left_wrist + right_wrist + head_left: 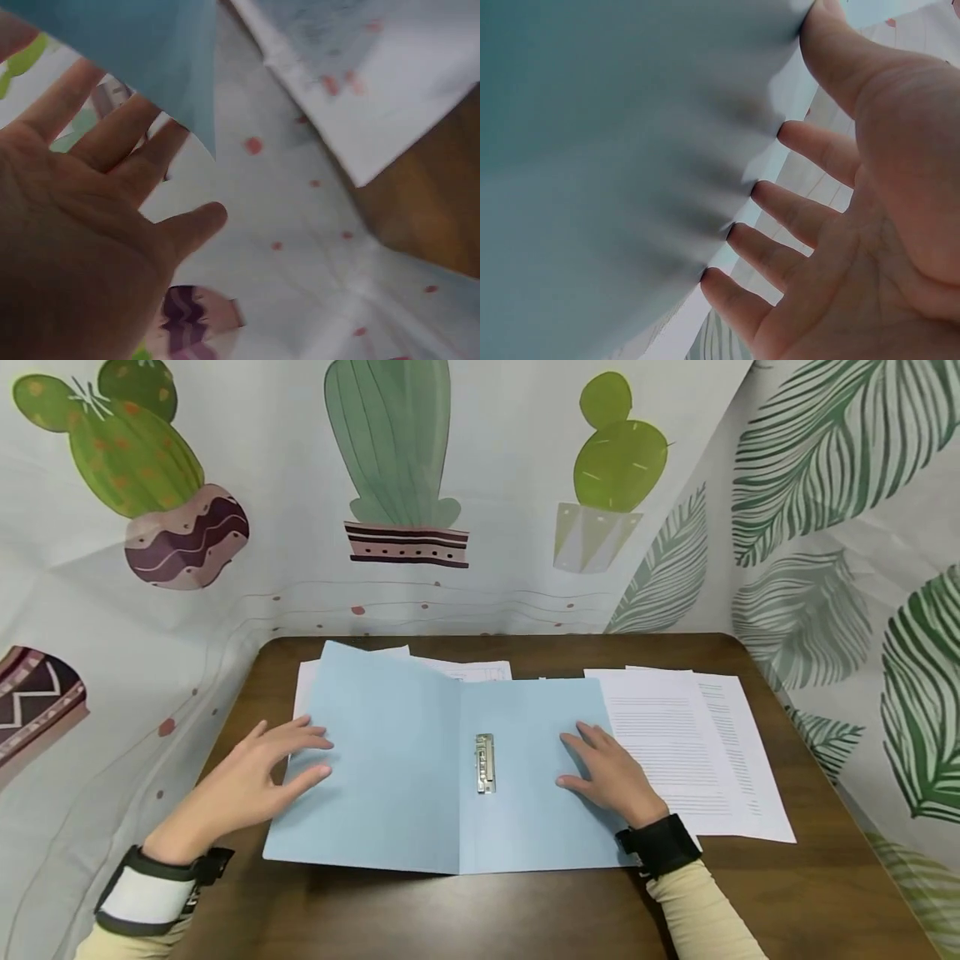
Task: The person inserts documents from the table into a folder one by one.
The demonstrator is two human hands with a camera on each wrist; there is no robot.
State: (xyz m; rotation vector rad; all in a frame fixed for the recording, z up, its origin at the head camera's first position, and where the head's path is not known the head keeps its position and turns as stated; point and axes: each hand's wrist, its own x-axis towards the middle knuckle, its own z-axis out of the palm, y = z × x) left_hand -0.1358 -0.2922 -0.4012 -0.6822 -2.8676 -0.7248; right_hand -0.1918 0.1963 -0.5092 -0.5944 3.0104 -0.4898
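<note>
A light blue folder (382, 777) lies spread out in the head view, its left cover tilted a little above the table. A metal lever clip (486, 763) is fixed on the right panel near the fold. At the left cover's outer edge is my left hand (251, 781), fingers extended; in the left wrist view the fingers (127, 135) pass partly behind the cover's corner. My right hand (611, 772) rests spread fingertips on the right panel. Close up in the right wrist view, those fingertips (769, 187) touch the blue surface.
Printed sheets (660, 743) lie beside and partly under the folder's right side. More papers (480, 671) stick out behind its upper left. The brown wooden table (510, 914) has a fabric backdrop with printed cacti and leaves (517, 602) behind it.
</note>
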